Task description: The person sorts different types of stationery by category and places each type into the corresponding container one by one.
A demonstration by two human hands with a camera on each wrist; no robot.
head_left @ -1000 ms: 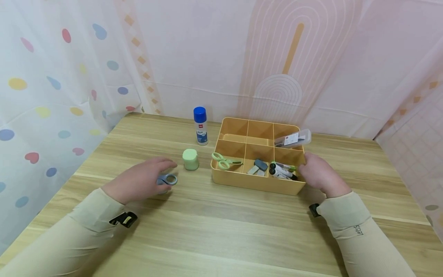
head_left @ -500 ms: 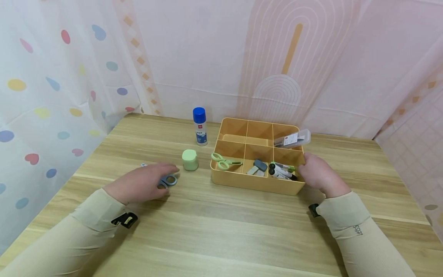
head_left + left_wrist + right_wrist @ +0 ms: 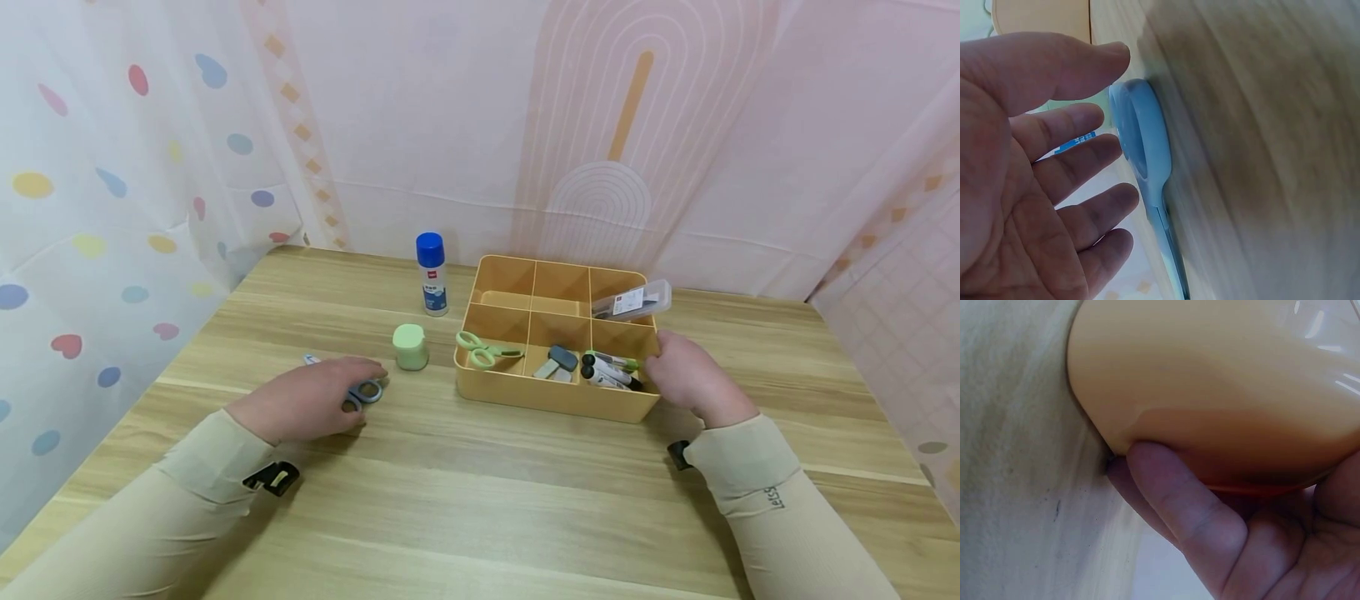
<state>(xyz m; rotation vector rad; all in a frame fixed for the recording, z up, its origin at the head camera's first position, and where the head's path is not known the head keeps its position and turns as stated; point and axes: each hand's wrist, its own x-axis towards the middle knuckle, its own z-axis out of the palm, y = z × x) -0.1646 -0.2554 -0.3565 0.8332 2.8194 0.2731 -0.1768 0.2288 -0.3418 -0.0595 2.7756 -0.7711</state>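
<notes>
A light wooden table with long grain lines [image 3: 480, 500] is filling the head view, and pale fabric curtains are hanging around it, polka-dotted on the left [image 3: 112, 192], pink with an arch print behind [image 3: 600, 125]. A yellow-orange plastic organiser tray with six compartments [image 3: 551, 400] is sitting right of centre on the table. Its front-left cell is holding small green-handled scissors [image 3: 483, 348], the front-middle cell grey eraser-like blocks [image 3: 558, 362], the front-right cell dark markers [image 3: 609, 372], and a clear plastic case [image 3: 632, 300] is leaning over the back-right corner. A white glue stick with a blue cap [image 3: 432, 273] is standing upright left of the tray, and a small pale-green rounded container [image 3: 410, 346] is sitting in front of it, near the tray's left wall. Grey-blue plastic-handled scissors [image 3: 358, 390] are lying flat on the table just left of the green container, handle loops pointing toward the tray, blade tip poking out beyond the fingers. The left hand [image 3: 303, 400] is lying over them, palm down; in the left wrist view the fingers [image 3: 1085, 119] are spreading loose and nearly straight beside the smooth blue loop [image 3: 1141, 137], not closing round it. The right hand [image 3: 693, 379] is cupping the tray's right front corner, and in the right wrist view the thumb [image 3: 1179, 494] is pressing against the smooth rounded wall [image 3: 1210, 375].
</notes>
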